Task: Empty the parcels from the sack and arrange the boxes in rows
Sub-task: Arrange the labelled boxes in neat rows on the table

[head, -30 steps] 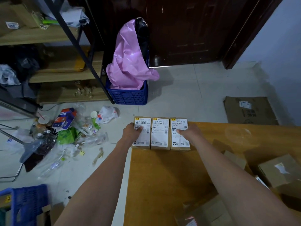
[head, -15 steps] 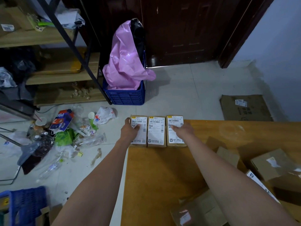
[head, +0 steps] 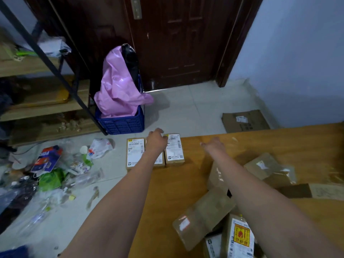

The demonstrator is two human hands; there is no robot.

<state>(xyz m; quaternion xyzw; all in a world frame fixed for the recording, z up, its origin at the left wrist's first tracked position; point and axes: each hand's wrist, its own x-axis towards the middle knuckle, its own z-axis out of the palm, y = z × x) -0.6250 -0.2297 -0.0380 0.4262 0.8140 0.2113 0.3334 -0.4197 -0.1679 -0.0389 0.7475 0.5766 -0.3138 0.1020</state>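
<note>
Wooden bench (head: 260,146) fills the right of the view, with a tiled floor and a dark door beyond. Three labelled boxes (head: 174,151) already stand side by side in a row at the bench's far left corner. Several loose parcels (head: 202,218) lie jumbled near the front edge, so most of the arranging seems left. The left hand (head: 156,140) rests on the middle box, fingers curled over its far end. The right hand (head: 212,146) hovers just beside the row, touching nothing, fingers loosely spread.
</note>
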